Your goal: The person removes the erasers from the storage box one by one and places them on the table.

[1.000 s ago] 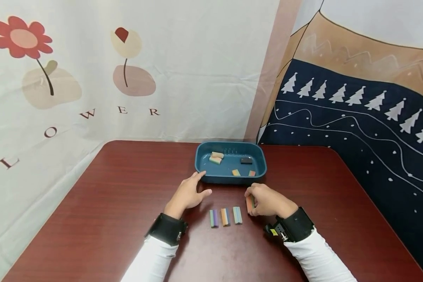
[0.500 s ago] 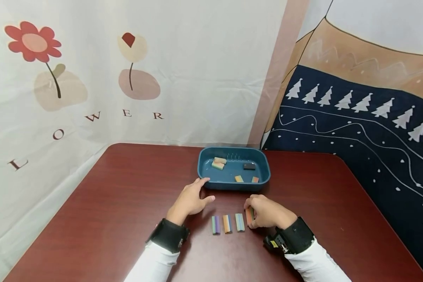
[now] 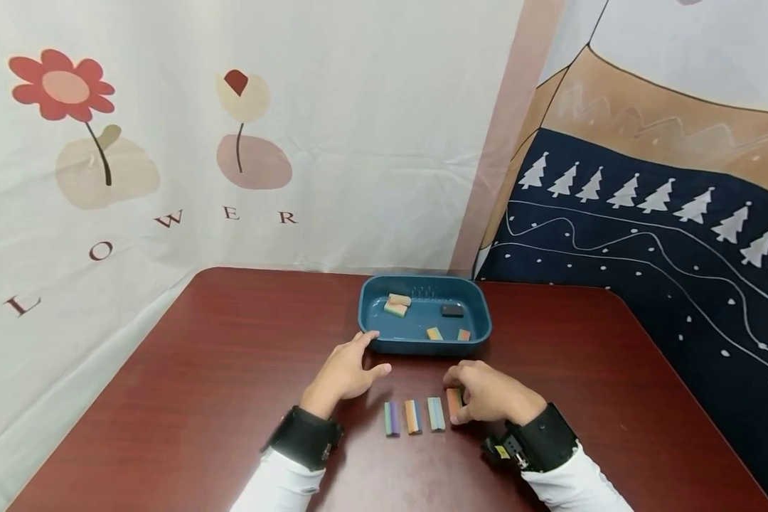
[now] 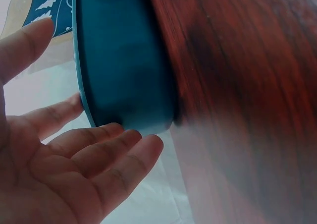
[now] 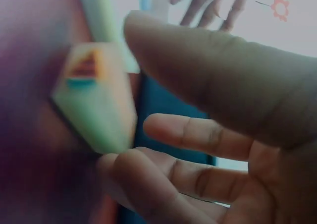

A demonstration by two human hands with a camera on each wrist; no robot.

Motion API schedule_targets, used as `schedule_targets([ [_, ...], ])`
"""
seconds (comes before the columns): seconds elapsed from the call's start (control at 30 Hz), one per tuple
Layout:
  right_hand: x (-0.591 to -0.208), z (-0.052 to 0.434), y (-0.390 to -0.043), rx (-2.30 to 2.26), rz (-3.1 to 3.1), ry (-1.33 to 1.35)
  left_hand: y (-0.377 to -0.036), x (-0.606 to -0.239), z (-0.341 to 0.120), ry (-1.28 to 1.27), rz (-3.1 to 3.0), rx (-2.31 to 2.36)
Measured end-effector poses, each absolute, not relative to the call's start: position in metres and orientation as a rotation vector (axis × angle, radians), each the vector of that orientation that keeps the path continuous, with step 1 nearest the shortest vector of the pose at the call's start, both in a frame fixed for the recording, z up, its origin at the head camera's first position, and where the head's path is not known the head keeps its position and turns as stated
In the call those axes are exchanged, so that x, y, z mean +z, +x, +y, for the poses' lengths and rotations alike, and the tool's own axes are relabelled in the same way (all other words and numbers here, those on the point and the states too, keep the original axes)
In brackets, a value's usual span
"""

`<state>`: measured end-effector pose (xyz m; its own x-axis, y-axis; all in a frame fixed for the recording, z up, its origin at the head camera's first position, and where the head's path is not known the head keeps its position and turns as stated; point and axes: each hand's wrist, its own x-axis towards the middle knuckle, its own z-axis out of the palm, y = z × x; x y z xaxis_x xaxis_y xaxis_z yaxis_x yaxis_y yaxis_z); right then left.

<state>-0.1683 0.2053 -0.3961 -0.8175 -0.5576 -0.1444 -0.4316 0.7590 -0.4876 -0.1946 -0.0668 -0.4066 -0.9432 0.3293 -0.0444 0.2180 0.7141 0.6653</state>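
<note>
Plainly, the right grip (image 3: 489,391) curled around the orange block (image 3: 453,400) on the tabletop (image 3: 198,398), though whether it pinched could not be told; three striped blocks (image 3: 413,417) lay just left of it. The left grip (image 3: 345,371), fingers extended, touched the blue tray (image 3: 429,348) ahead.

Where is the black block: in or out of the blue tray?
In: the head view shows the blue tray enclosing the black block all round.

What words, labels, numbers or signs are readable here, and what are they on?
"L O W E R": spaced letters on the white curtain.
Yellow tag on right wristband: too small to read.
Coloured patch on orange block: too blurred to read.
No numbers legible.
</note>
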Motion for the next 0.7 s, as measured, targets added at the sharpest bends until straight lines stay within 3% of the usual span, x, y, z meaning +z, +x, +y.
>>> schedule_targets([
  [0.33,-0.375,0.203,-0.182,-0.737,2.915,-0.977,-0.193,-0.41,-0.067,0.479,2.749,1.061],
  [0.7,-0.328,0.183,-0.255,-0.538,2.935,-1.199,-0.198,-0.409,-0.068,0.456,2.765,1.047],
])
